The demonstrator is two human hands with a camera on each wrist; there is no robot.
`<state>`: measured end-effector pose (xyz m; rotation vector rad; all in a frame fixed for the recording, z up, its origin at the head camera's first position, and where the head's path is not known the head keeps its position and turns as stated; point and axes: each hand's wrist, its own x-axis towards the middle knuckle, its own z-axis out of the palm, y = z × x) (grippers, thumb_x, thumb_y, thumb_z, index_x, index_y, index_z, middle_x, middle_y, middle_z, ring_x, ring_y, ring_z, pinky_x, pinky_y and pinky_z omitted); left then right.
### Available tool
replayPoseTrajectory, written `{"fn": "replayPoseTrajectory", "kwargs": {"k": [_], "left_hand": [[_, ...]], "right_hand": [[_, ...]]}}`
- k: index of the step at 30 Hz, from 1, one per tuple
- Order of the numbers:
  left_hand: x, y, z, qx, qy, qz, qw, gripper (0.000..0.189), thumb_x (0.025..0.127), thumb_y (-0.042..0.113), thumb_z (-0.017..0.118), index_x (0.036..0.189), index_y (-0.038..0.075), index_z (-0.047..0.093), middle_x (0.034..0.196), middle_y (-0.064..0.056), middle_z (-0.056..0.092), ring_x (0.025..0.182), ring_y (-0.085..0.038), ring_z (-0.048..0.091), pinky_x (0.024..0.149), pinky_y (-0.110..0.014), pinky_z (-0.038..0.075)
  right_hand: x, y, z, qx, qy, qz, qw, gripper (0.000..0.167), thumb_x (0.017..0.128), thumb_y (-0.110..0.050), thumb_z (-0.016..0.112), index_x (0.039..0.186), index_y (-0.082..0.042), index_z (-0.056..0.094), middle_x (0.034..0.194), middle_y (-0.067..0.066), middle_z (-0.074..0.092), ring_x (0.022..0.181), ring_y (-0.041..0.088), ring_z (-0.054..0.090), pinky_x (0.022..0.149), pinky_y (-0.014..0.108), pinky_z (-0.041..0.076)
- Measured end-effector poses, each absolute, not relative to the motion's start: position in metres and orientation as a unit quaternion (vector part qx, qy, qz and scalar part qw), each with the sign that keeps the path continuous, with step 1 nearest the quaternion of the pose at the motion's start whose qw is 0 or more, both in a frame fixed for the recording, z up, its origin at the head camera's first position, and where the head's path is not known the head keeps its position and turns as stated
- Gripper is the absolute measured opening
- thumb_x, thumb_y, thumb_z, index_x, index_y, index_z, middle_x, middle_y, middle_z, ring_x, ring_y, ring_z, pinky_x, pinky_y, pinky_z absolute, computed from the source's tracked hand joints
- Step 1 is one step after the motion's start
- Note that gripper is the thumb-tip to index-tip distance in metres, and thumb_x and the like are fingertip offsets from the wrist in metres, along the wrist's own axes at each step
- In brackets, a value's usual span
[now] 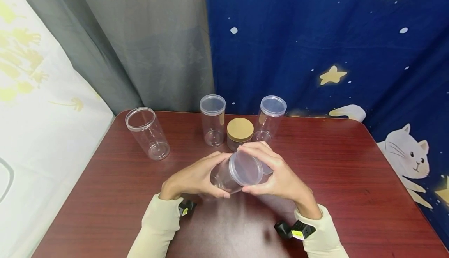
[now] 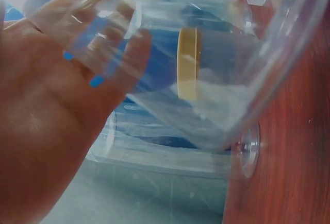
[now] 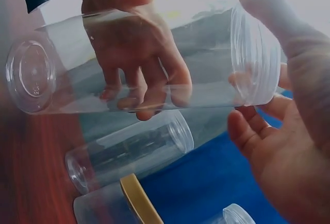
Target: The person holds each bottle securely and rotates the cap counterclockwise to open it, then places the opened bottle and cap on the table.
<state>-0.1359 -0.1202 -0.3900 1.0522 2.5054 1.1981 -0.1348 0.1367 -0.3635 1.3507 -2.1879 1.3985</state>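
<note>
Holding a tilted clear jar (image 1: 225,178)

Your left hand (image 1: 196,175) is gripping its body while your right hand (image 1: 275,170) is grasping its lid (image 1: 247,168). You are holding it over the table (image 1: 350,180), near the middle; a gold-topped tub (image 1: 240,130) is standing beyond, toward the far side.

Head cam: high on near side, facing far and down, wide over the table (image 1: 350,172). Left wrist: very close, sideways, facing far through the held jar (image 1: 243,169). Right wrist: close, sideways, facing left and far. All share held jar, gold lid (image 1: 240,129).
</note>
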Motion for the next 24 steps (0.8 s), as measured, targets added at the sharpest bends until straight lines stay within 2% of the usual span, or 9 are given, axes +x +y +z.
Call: {"fn": "replayPoseTrajectory", "kwargs": {"k": [5, 9, 13, 16, 20, 24], "left_hand": [[-0.136, -0.121, -0.391, 0.329, 0.854, 0.397, 0.071, 0.087, 0.068, 0.040, 0.090, 0.143, 0.025, 0.048, 0.122, 0.012, 0.055, 0.112, -0.005, 0.051, 0.097, -0.030, 0.047], [-0.138, -0.121, -0.392, 0.312, 0.862, 0.397, 0.057, 0.087, 0.069, 0.040, 0.089, 0.143, 0.026, 0.047, 0.125, 0.011, 0.054, 0.115, -0.004, 0.050, 0.099, -0.032, 0.046], [-0.139, -0.120, -0.392, 0.301, 0.876, 0.376, 0.017, 0.087, 0.069, 0.043, 0.088, 0.143, 0.025, 0.047, 0.125, 0.009, 0.056, 0.114, -0.006, 0.050, 0.099, -0.034, 0.046], [-0.139, -0.120, -0.392, 0.296, 0.890, 0.347, -0.016, 0.085, 0.068, 0.046, 0.088, 0.140, 0.021, 0.049, 0.122, 0.008, 0.058, 0.111, -0.008, 0.051, 0.096, -0.035, 0.046], [-0.140, -0.119, -0.393, 0.293, 0.899, 0.324, -0.032, 0.084, 0.068, 0.048, 0.087, 0.138, 0.018, 0.051, 0.120, 0.005, 0.059, 0.108, -0.011, 0.052, 0.094, -0.037, 0.046], [-0.140, -0.119, -0.393, 0.293, 0.901, 0.318, -0.033, 0.085, 0.068, 0.049, 0.087, 0.138, 0.018, 0.050, 0.120, 0.004, 0.059, 0.109, -0.012, 0.052, 0.094, -0.038, 0.046]], "right_hand": [[-0.133, 0.137, -0.363, 0.435, -0.766, 0.466, 0.083, 0.086, 0.071, -0.020, 0.090, 0.145, -0.009, 0.048, 0.141, 0.005, 0.053, 0.127, 0.020, 0.046, 0.104, 0.026, 0.039], [-0.133, 0.136, -0.364, 0.426, -0.780, 0.451, 0.081, 0.085, 0.079, -0.044, 0.082, 0.148, -0.010, 0.043, 0.150, 0.005, 0.045, 0.136, 0.022, 0.040, 0.110, 0.029, 0.034], [-0.133, 0.134, -0.367, 0.398, -0.804, 0.431, 0.100, 0.090, 0.081, -0.063, 0.068, 0.150, -0.012, 0.040, 0.153, 0.008, 0.039, 0.141, 0.024, 0.034, 0.113, 0.034, 0.031], [-0.134, 0.131, -0.370, 0.362, -0.824, 0.421, 0.113, 0.087, 0.079, -0.057, 0.076, 0.148, -0.014, 0.043, 0.149, 0.006, 0.042, 0.137, 0.021, 0.039, 0.108, 0.033, 0.037], [-0.133, 0.129, -0.371, 0.329, -0.843, 0.408, 0.124, 0.082, 0.074, -0.037, 0.086, 0.144, -0.017, 0.048, 0.142, 0.001, 0.048, 0.127, 0.016, 0.047, 0.096, 0.031, 0.045], [-0.133, 0.126, -0.372, 0.314, -0.854, 0.392, 0.137, 0.079, 0.073, -0.037, 0.087, 0.141, -0.017, 0.051, 0.137, 0.000, 0.053, 0.122, 0.015, 0.051, 0.093, 0.033, 0.047]]}}
